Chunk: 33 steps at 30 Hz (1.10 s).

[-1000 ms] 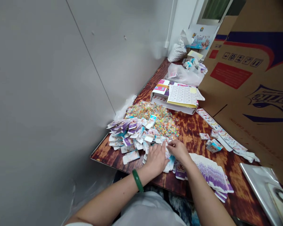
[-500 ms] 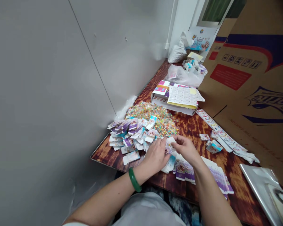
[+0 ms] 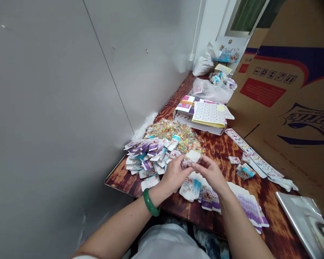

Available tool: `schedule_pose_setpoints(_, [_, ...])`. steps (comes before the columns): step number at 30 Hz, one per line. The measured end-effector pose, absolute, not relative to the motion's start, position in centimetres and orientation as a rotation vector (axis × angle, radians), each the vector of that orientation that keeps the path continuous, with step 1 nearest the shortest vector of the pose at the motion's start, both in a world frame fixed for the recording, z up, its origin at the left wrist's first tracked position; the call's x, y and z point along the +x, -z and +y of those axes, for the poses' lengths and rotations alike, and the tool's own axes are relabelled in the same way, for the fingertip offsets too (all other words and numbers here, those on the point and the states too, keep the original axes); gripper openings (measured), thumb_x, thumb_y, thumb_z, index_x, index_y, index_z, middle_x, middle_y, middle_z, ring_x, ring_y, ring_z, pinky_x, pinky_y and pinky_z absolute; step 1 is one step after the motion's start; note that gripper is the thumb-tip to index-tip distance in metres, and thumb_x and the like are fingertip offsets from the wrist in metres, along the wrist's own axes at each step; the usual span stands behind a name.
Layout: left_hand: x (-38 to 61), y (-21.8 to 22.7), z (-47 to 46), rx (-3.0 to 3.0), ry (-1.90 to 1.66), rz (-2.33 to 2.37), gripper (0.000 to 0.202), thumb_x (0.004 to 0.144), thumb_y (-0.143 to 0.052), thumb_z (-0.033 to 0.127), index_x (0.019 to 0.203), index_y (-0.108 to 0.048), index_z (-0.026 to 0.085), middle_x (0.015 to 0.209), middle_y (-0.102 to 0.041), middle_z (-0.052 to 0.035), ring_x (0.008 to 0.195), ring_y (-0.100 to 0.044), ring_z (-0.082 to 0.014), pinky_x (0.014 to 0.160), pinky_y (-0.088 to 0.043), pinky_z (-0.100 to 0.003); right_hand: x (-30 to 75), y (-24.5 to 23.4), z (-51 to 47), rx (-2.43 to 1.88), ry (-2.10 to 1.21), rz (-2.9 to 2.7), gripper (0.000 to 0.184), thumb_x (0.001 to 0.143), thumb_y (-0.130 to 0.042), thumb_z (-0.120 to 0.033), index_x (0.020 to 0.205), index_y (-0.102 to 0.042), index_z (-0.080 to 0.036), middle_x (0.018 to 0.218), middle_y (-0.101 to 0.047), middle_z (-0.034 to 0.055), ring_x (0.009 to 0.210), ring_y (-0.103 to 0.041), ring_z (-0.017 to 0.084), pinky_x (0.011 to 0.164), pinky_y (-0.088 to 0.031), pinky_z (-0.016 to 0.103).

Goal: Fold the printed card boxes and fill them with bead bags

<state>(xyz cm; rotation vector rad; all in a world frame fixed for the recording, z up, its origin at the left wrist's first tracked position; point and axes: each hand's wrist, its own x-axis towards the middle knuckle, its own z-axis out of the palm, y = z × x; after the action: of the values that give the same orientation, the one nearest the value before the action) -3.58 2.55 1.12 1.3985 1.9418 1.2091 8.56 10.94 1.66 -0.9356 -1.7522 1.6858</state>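
The left hand [image 3: 174, 174] and right hand [image 3: 210, 172] are pinching a little card box [image 3: 187, 162] with a rounded flap [image 3: 193, 155] over the streaky table [image 3: 216, 145]. Fingers [image 3: 179, 160] are hiding its edges, and a brown carton [image 3: 286, 118] is getting cut off.

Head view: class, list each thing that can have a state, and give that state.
Left hand: gripping small carton
Right hand: gripping same carton
Small carton: held between both hands
Purple cartons: fanned, overlapping
Mixed cartons: piled, overlapping
Coloured packets: heaped loosely
Green bangle: worn
Translucent bag: crumpled
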Motion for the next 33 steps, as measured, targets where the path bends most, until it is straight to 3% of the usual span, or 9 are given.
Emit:
schedule_pose_setpoints(6, [-4.6,-0.9,3.2,1.186,-1.404,1.33,0.026,0.079,-0.054,0.024,0.103,-0.059,0.016,0.089,-0.064,-0.0033,0.086,-0.059,-0.0176,0.077,-0.046,-0.029,8.1,-0.9,10.6,-0.866,-1.569,-1.427,0.049,0.06,-0.075,-0.036,0.098,-0.047,-0.023,0.063,-0.056,-0.0054,0.051,-0.052,0.011,0.043,-0.039,0.021])
schedule_pose_setpoints(10, [-4.8,-1.1,3.4,1.036,-1.517,1.206,0.051,0.072,-0.063,0.018,0.12,-0.043,0.021,0.083,-0.061,-0.0003,0.076,-0.06,-0.0141,0.07,-0.047,-0.027,8.4,-0.5,10.4,-0.822,-1.442,-1.483,0.032,0.068,-0.069,-0.035,0.094,-0.054,-0.021,0.076,-0.06,0.0011,0.065,-0.057,0.014,0.052,-0.045,0.023])
schedule_pose_setpoints(13, [-5.0,-1.6,3.3,1.057,-1.489,1.152,0.042,0.072,-0.064,0.019,0.11,-0.047,0.019,0.084,-0.06,-0.0008,0.074,-0.059,-0.0128,0.068,-0.046,-0.025,8.7,-0.6,10.4,-0.815,-1.457,-1.489,0.03,0.068,-0.07,-0.034,0.093,-0.061,-0.021,0.077,-0.059,0.0013,0.07,-0.056,0.014,0.059,-0.047,0.024])
schedule_pose_setpoints(17, [-5.4,-2.3,3.1,1.018,-1.403,1.114,0.033,0.07,-0.066,0.024,0.098,-0.051,0.016,0.077,-0.059,0.0008,0.07,-0.058,-0.0117,0.066,-0.045,-0.025,9.1,-0.9,10.5,-0.837,-1.558,-1.553,0.034,0.067,-0.07,-0.037,0.096,-0.064,-0.021,0.071,-0.058,-0.0002,0.059,-0.052,0.012,0.051,-0.044,0.023])
schedule_pose_setpoints(21, [-5.8,-2.3,3.0,1.019,-1.308,1.089,0.032,0.068,-0.069,0.025,0.092,-0.051,0.014,0.076,-0.06,-0.0001,0.069,-0.059,-0.0122,0.064,-0.045,-0.025,9.5,-1.1,10.7,-0.812,-1.646,-1.683,0.026,0.066,-0.07,-0.039,0.078,-0.064,-0.017,0.061,-0.055,-0.0011,0.052,-0.048,0.01,0.046,-0.04,0.022])
schedule_pose_setpoints(25, [-6.1,-2.1,2.7,1.151,-1.205,1.217,0.024,0.073,-0.064,0.031,0.087,-0.052,0.014,0.072,-0.057,0.0005,0.063,-0.057,-0.0117,0.058,-0.044,-0.024,9.7,-1.1,10.8,-0.758,-1.545,-1.836,0.024,0.069,-0.068,-0.037,0.062,-0.061,-0.016,0.058,-0.053,-0.0004,0.054,-0.047,0.01,0.051,-0.041,0.023])
schedule_pose_setpoints(28, [-5.6,-2.3,2.2,1.367,-1.165,1.426,0.044,0.072,-0.065,0.036,0.109,-0.05,0.018,0.094,-0.059,-0.0046,0.077,-0.059,-0.0166,0.068,-0.048,-0.03,9.4,-1.2,10.6,-0.805,-1.478,-1.812,0.022,0.069,-0.068,-0.037,0.063,-0.063,-0.016,0.06,-0.054,0.0003,0.055,-0.048,0.011,0.05,-0.04,0.023])
schedule_pose_setpoints(31, [-4.4,-2.1,1.8,1.539,-1.096,1.719,0.08,0.065,-0.07,0.036,0.132,-0.029,0.021,0.126,-0.047,-0.013,0.107,-0.052,-0.0278,0.087,-0.044,-0.041,8.7,-1.3,10.3,-0.886,-1.466,-1.628,0.033,0.065,-0.071,-0.038,0.091,-0.064,-0.019,0.066,-0.058,-0.0003,0.053,-0.05,0.011,0.045,-0.04,0.022])
schedule_pose_setpoints(33, [-3.7,-1.7,1.8,1.579,-1.067,1.844,0.072,0.071,-0.064,0.032,0.131,-0.027,0.017,0.129,-0.044,-0.0159,0.116,-0.046,-0.0298,0.093,-0.04,-0.044,8.3,-1.3,10.1,-0.887,-1.438,-1.572,0.044,0.064,-0.072,-0.037,0.104,-0.061,-0.02,0.07,-0.061,0.0003,0.056,-0.053,0.013,0.047,-0.043,0.023])
